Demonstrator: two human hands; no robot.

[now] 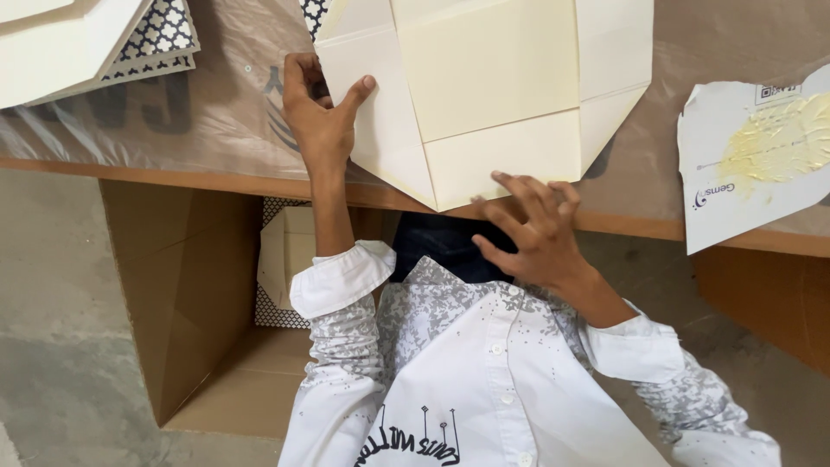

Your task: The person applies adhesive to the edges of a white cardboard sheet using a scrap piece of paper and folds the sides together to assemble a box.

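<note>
Left hand (318,117): fingers curled at the left edge of the cream folded card blank (484,95), thumb stretched out flat on its face. It presses and steadies; it encloses nothing. Sleeve cuff rolled back at the wrist.

Right hand (534,232): fingers spread and bent, tips pressing on the lower point of the same blank, right at the table edge (216,177). Hand wide, nothing gripped.

Card blank: flat on the table between the two hands, flaps folded inward so that seams form a rectangle in the middle, corners cut at an angle. Its lower tip overhangs the wooden edge slightly, directly above the person's lap.

Table top: covered by a clear plastic sheet (233,104) over brown paper with dark lettering beneath.

Containers: open brown carton (186,294) on the floor under the table, left of the person. Inside it, a cream folded piece backed by a black-and-white lattice pattern (281,259), leaning at the back.

Other items: stack of similar cream and lattice-patterned blanks (104,39) at upper left, well apart from the left hand. At right, a torn white paper sheet (752,164) smeared with yellowish glue, small printed marks along its edges, well apart from the right hand.
</note>
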